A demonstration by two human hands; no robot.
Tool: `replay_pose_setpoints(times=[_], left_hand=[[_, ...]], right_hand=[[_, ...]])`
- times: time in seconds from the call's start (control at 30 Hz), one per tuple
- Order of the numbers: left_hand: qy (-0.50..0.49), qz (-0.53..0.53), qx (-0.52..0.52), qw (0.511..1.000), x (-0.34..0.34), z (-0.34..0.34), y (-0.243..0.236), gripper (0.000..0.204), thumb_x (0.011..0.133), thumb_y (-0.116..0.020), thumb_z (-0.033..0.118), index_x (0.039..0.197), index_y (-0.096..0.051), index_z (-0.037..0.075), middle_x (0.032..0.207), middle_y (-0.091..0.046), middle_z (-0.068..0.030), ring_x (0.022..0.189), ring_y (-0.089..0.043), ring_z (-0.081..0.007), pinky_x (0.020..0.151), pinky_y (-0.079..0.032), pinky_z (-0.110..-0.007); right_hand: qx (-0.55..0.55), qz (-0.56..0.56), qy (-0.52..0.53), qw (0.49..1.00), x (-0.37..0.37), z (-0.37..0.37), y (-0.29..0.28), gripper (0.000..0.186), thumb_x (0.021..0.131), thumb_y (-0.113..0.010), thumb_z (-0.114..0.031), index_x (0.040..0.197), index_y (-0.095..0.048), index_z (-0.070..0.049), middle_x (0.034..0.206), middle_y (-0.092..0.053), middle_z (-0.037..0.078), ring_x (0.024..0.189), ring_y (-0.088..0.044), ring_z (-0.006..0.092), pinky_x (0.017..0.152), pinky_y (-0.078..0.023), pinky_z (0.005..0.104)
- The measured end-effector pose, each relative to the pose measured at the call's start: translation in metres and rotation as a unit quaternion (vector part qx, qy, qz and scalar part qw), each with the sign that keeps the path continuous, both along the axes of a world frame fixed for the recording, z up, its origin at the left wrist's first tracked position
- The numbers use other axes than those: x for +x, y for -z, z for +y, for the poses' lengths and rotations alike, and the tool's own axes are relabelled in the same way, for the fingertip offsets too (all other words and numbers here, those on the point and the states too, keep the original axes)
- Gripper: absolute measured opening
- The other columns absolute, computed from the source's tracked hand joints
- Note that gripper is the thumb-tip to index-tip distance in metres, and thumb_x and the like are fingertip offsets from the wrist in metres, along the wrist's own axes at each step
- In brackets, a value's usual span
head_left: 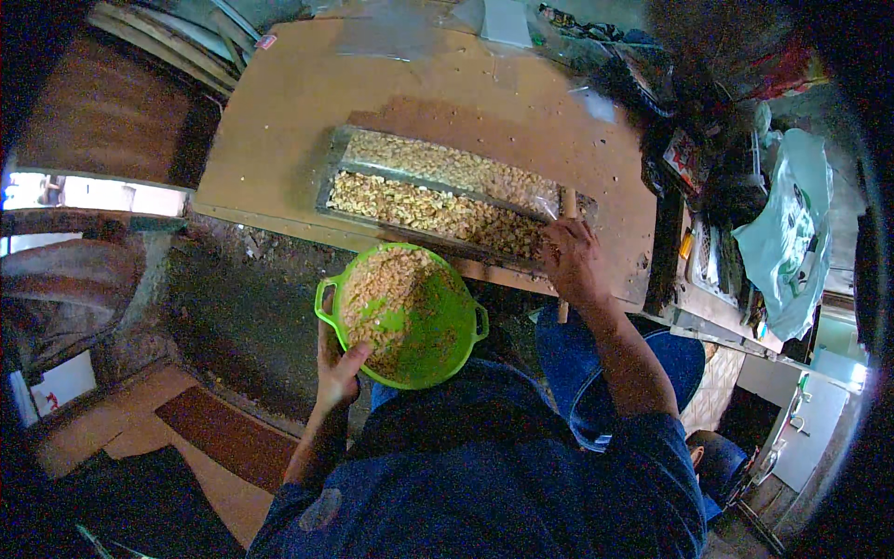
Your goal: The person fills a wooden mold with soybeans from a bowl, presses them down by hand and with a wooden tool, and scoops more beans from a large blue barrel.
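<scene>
My left hand (341, 374) grips the left rim of a lime-green two-handled basin (430, 359), thumb over the edge. The basin is tilted and holds pale, crumbly chopped bits, heaped toward its far left side. On the table beyond it lies a long shallow tray (328, 207) filled with tan, nut-like pieces (419, 207). Its far strip looks paler and shiny; whether that is a clear cover or a reflection I cannot tell. At the tray's right end my right hand (573, 256) is closed over a slim wooden stick (562, 311), which shows above and below the hand.
The tray rests near the front edge of a brown tabletop (279, 112) scattered with crumbs. A pale green plastic bag (792, 233) and assorted clutter stand at the right. Boards (172, 47) lean at the far left. A dark red mat (223, 438) lies on the floor at lower left.
</scene>
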State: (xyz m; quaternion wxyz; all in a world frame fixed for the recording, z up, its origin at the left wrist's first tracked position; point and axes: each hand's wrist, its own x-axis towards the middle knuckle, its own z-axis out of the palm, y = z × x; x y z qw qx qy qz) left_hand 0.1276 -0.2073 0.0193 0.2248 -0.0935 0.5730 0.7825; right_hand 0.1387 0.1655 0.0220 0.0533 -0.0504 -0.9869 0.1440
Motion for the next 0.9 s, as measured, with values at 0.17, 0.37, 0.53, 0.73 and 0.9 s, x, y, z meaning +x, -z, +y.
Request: replay_pose_setpoints(times=[0.17,0.37,0.53,0.73,0.9], left_hand=[[0.008,-0.013,-0.014,1.0,0.0,-0.002,0.001,0.092,0.073,-0.068,0.011,0.146,-0.014,0.002,0.141,-0.036,-0.0163,0.129,-0.039,-0.0293,0.106,-0.034,-0.042],[-0.009,-0.013,-0.008,1.0,0.003,-0.002,0.01,0.091,0.072,-0.069,0.012,0.145,-0.016,0.002,0.14,-0.037,-0.016,0.128,-0.04,-0.0289,0.106,-0.033,-0.042],[-0.008,-0.04,-0.006,0.999,0.002,0.004,-0.001,0.092,0.071,-0.071,0.012,0.145,-0.017,0.002,0.139,-0.039,-0.0157,0.128,-0.04,-0.0286,0.107,-0.033,-0.042],[-0.004,-0.012,0.002,1.0,0.004,0.004,0.006,0.092,0.07,-0.072,0.011,0.145,-0.018,0.002,0.14,-0.039,-0.0151,0.128,-0.041,-0.0285,0.106,-0.034,-0.043],[-0.006,-0.026,0.012,1.0,0.011,0.002,0.009,0.097,0.07,-0.074,0.008,0.147,-0.014,0.005,0.141,-0.037,-0.015,0.127,-0.041,-0.029,0.106,-0.035,-0.043]], right_hand=[[-0.03,-0.03,0.031,0.999,0.004,0.008,-0.007,0.026,0.076,-0.055,-0.001,0.1,-0.063,-0.004,0.1,-0.06,0.016,0.099,-0.055,0.0354,0.088,-0.046,0.0427],[-0.036,-0.014,0.046,0.998,0.01,0.005,-0.01,0.03,0.073,-0.052,0.002,0.1,-0.064,-0.004,0.1,-0.058,0.016,0.1,-0.054,0.0349,0.087,-0.046,0.0424],[-0.043,-0.008,0.047,0.998,0.019,0.009,-0.003,0.032,0.073,-0.055,0.0,0.103,-0.064,-0.007,0.102,-0.056,0.016,0.099,-0.053,0.0349,0.084,-0.048,0.0421],[-0.057,0.013,0.047,0.997,0.024,0.0,-0.013,0.025,0.073,-0.055,0.0,0.096,-0.063,-0.006,0.096,-0.057,0.015,0.097,-0.053,0.0355,0.083,-0.048,0.0424],[-0.141,0.006,-0.043,0.989,0.013,-0.049,-0.032,0.024,0.077,-0.054,0.0,0.099,-0.062,-0.004,0.093,-0.059,0.018,0.095,-0.056,0.0362,0.084,-0.048,0.0434]])
